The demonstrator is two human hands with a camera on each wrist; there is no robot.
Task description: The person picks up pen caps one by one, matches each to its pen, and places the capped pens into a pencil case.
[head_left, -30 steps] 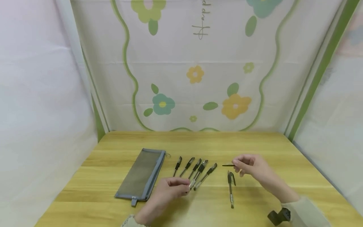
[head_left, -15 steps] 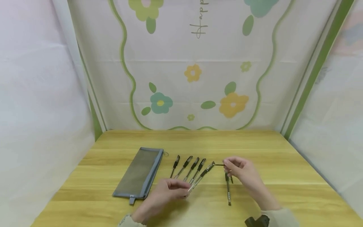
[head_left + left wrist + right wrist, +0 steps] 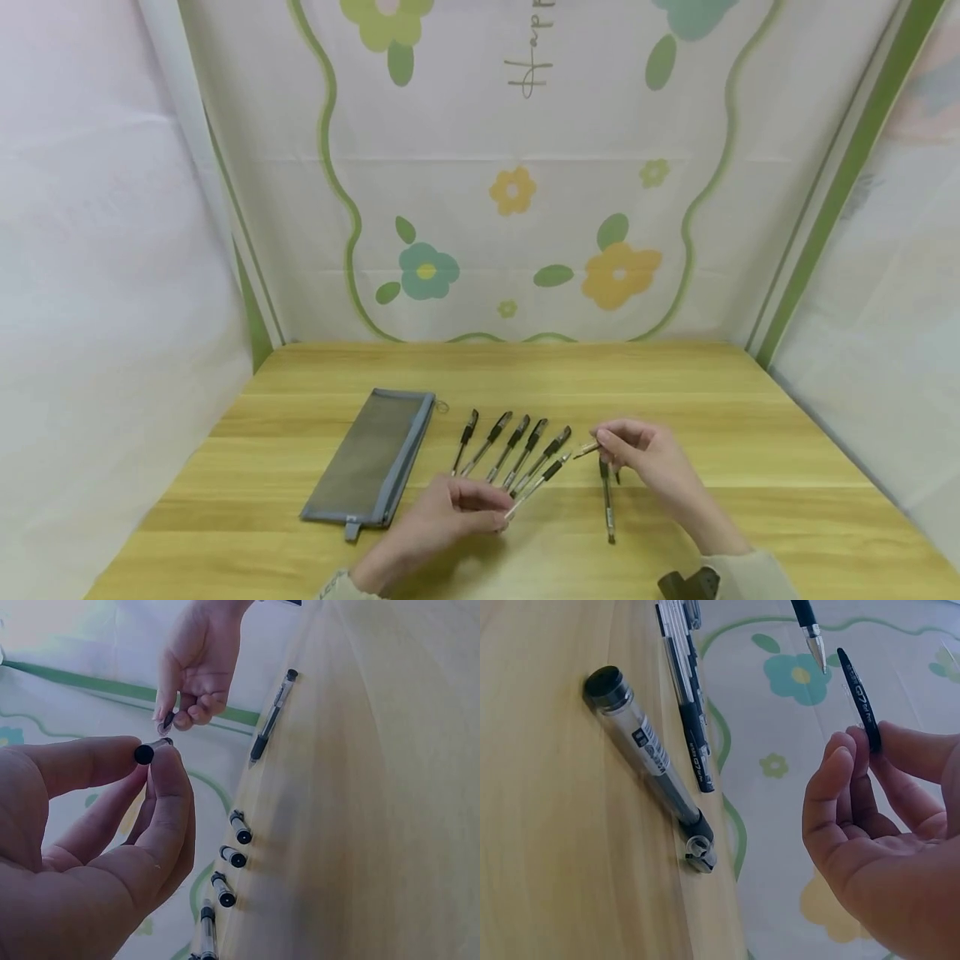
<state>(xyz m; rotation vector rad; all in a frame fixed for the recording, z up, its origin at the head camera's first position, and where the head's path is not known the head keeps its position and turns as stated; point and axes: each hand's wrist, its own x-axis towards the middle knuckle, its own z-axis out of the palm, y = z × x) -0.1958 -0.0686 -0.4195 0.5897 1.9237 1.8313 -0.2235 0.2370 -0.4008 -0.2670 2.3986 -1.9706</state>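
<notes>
In the head view my left hand (image 3: 457,517) pinches the rear end of an uncapped gel pen (image 3: 551,472), its tip pointing up and right. Facing it, my right hand (image 3: 648,462) pinches a black-clipped pen cap (image 3: 587,450) between thumb and fingers. Cap and metal pen tip (image 3: 817,652) are close but apart in the right wrist view. The cap's clip (image 3: 861,701) bears white lettering. Below the right hand another gel pen (image 3: 608,508) lies on the table; a small dark piece sits beside its far end, partly hidden by the hand.
Several capped gel pens (image 3: 517,437) lie fanned in a row beyond the left hand, their lower ends partly behind it. A grey-blue mesh zip pouch (image 3: 367,458) lies to the left. Patterned cloth (image 3: 513,250) rises behind the wooden table (image 3: 712,392) and at both sides.
My right hand has moved left with the cap, which has turned from level to slanting. My left hand has shifted the uncapped pen slightly right, nearer the cap. The lying pens stay put.
</notes>
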